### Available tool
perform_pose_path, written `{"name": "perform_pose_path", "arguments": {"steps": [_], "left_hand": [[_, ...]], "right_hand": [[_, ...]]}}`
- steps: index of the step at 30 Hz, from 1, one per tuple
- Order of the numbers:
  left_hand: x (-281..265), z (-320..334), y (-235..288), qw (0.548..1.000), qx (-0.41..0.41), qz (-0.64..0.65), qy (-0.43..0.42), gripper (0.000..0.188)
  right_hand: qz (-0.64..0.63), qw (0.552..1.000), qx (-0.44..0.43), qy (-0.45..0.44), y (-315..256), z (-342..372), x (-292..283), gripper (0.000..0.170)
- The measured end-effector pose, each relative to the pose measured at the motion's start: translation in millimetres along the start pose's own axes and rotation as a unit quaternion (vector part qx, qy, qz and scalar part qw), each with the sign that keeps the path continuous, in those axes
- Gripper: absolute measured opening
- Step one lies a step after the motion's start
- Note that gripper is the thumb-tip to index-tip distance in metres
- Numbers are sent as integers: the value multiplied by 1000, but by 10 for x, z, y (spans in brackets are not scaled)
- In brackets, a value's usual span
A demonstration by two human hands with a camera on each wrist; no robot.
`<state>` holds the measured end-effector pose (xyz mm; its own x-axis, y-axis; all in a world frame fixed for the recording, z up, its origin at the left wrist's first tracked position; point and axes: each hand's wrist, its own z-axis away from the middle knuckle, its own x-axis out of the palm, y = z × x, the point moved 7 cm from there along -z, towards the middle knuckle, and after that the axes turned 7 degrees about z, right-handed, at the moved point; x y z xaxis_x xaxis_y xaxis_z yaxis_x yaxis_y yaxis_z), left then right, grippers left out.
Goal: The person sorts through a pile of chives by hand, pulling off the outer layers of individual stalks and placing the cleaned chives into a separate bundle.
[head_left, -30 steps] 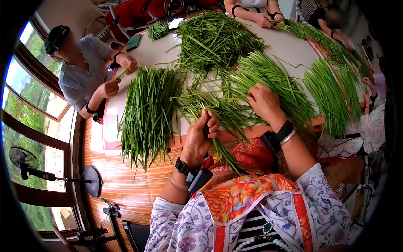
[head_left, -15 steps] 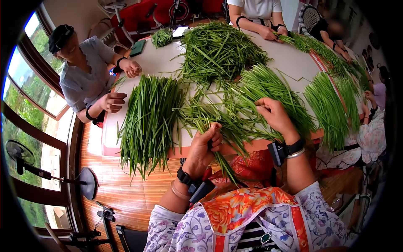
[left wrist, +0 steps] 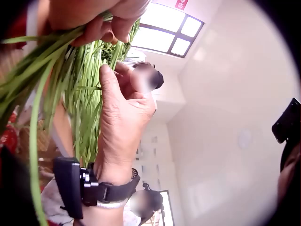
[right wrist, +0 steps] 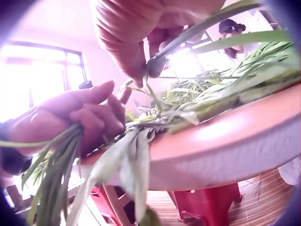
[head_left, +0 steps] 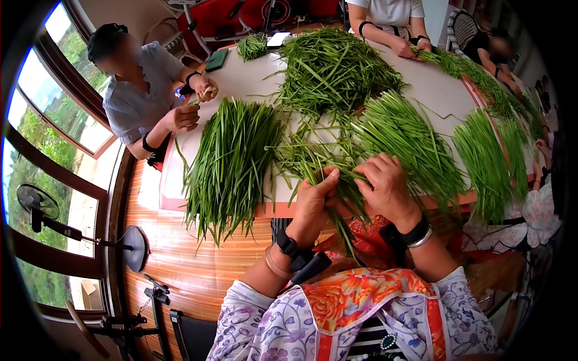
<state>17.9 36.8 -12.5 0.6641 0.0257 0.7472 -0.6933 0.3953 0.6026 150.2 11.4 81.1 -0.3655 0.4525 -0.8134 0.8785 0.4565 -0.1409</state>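
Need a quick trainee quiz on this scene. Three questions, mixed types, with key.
1. Multiple choice: what does the left hand grip?
A) a fan
B) a bunch of green stalks
C) a red stool

2. Fill in the blank: behind the right hand, next to the black strap on that wrist, sits a silver ____.

3. True or false: the right hand lies flat on the table with its fingers spread.

Key:
1. B
2. bangle
3. False; its fingers are curled, and the right wrist view shows them pinching a green blade.
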Motion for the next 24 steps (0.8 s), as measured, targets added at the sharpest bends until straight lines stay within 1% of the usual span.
{"name": "perform_pose_path", "arguments": {"steps": [3, 4, 5, 7, 8, 9, 10, 11, 12, 13, 14, 17, 18, 19, 21, 22, 24], "left_hand": [[-51, -33, -18, 1000, 13, -1, 11, 8], [-60, -49, -21, 1000, 13, 9, 2, 9], [-81, -46, -3, 1000, 18, 12, 17, 9], [-88, -12, 93, 998, 30, 17, 47, 10], [-142, -29, 139, 998, 49, 24, 20, 7], [-156, -15, 196, 998, 48, 38, 11, 7], [-165, -5, 271, 997, 49, 52, 1, 8], [-175, 13, 335, 997, 50, 66, -7, 9], [-162, 58, 404, 997, 59, 45, -17, 14], [-183, 65, 426, 997, 58, 46, -20, 15], [-202, 58, 444, 997, 58, 47, -24, 16], [-245, 29, 406, 997, 50, 47, -36, 16], [-244, 28, 382, 997, 45, 45, -43, 16], [-236, 37, 354, 997, 39, 42, -51, 16], [-213, 60, 326, 997, 35, 33, -55, 16], [-215, 64, 318, 997, 33, 27, -63, 16], [-225, 77, 335, 997, 34, 21, -70, 16]], "right_hand": [[5, 1000, -28, -8, -78, 32, 54, 22], [6, 999, -36, -6, -82, 37, 65, 21], [8, 999, -45, -4, -83, 35, 76, 21], [42, 998, -45, -31, 45, 44, 120, 23], [63, 996, -44, -43, 144, 55, 137, 24], [85, 994, -44, -55, 238, 68, 137, 25], [81, 995, -24, -49, 350, 78, 91, 26], [100, 992, 10, -79, 474, 92, 68, 31], [84, 991, 40, -100, 541, 84, 1, 37], [68, 988, 71, -121, 597, 81, -66, 43], [59, 983, 79, -155, 640, 106, -75, 62], [-118, 980, 7, -159, 476, -5, -222, 72], [-157, 971, -28, -180, 413, -34, -234, 85], [-232, 947, -11, -223, 358, -67, -253, 88], [-377, 875, 22, -302, 223, -126, -297, 94], [-479, 826, -5, -296, 271, -64, -202, 102], [-606, 750, 18, -264, 333, -18, -207, 103]]}}
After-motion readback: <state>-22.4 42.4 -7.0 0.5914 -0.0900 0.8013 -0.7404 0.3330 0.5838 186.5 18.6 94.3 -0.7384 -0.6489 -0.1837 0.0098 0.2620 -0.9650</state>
